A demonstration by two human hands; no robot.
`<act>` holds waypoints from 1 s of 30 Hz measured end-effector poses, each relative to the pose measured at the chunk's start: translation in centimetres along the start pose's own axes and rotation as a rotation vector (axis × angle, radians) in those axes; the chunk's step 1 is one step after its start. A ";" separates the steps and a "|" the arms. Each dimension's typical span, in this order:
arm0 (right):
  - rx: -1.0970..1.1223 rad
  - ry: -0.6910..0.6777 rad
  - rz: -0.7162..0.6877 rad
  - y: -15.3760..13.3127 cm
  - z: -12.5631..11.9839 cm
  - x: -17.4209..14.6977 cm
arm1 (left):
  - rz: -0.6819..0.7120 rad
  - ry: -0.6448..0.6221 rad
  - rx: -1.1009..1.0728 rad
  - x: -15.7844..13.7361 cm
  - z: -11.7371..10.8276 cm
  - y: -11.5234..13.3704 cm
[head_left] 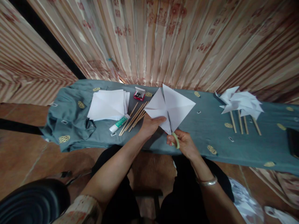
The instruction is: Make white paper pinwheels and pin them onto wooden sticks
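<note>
A square white sheet of paper (179,107) is held up over the table's middle, corner toward me. Slits run inward from its far corner and left corner. My left hand (153,124) grips it at the left, thumb lying on top. In my right hand (184,141) are scissors with light green handles (176,140). Their blades sit in the paper at the near corner, along a cut toward the centre. Just left of the paper lie several thin wooden sticks (133,119), partly behind my left hand.
A stack of white paper (107,105), a glue stick (119,123) and a small red box of metal pieces (139,94) lie left. Several paper pinwheels on sticks (243,101) lie right. A dark object (293,142) sits at the right edge. A curtain (151,43) hangs behind.
</note>
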State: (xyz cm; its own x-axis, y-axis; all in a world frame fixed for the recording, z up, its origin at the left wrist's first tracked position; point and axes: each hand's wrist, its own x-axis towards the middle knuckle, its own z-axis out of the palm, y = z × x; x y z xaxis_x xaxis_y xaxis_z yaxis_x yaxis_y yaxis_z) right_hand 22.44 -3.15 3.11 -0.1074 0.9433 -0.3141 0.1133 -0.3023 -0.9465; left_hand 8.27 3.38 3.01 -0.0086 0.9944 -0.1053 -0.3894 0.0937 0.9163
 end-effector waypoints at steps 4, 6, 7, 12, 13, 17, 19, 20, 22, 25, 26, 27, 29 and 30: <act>0.036 0.014 0.008 0.1 0.1 0.0 | -0.016 -0.007 0.018 -0.1 0.0 0.1; 0.041 0.011 0.006 0.1 0.1 0.0 | -0.022 -0.014 0.017 -0.1 0.0 0.1; 0.043 0.009 0.007 0.1 0.1 0.0 | -0.024 -0.016 0.013 -0.1 0.0 0.0; 0.065 0.033 0.027 0.3 0.2 0.1 | -0.010 -0.038 -0.012 0.0 -0.2 -0.2; 0.064 0.042 0.029 0.4 0.2 0.1 | -0.004 -0.044 -0.018 0.0 -0.3 -0.2; 0.060 0.051 0.031 0.5 0.2 0.1 | 0.001 -0.046 -0.031 0.0 -0.3 -0.2; 0.062 0.047 0.031 0.5 0.2 0.1 | 0.003 -0.045 -0.031 -0.1 -0.3 -0.2; 0.061 0.045 0.030 0.5 0.2 0.1 | 0.002 -0.047 -0.027 -0.1 -0.2 -0.1; 0.059 0.046 0.027 0.4 0.2 0.1 | -0.007 -0.047 -0.017 -0.1 -0.2 -0.1; 0.072 0.054 0.021 0.4 0.3 0.1 | -0.020 -0.038 -0.008 -0.1 -0.1 -0.1; 0.074 0.055 0.018 0.5 0.3 0.1 | -0.021 -0.037 -0.006 -0.2 -0.1 0.0; 0.075 0.059 0.015 0.5 0.3 0.1 | -0.020 -0.038 -0.004 -0.2 -0.1 0.0; 0.070 0.067 0.010 0.6 0.4 0.2 | -0.013 -0.038 -0.005 -0.2 0.0 0.1; 0.069 0.072 0.008 0.7 0.4 0.2 | -0.012 -0.038 -0.008 -0.2 0.0 0.1</act>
State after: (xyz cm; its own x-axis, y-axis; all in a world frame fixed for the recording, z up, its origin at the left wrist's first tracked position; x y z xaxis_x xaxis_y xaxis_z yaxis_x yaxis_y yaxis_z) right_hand 22.14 -3.26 2.38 -0.0351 0.9476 -0.3175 0.0449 -0.3159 -0.9477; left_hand 8.25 3.20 3.13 0.0309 0.9944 -0.1010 -0.3965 0.1050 0.9120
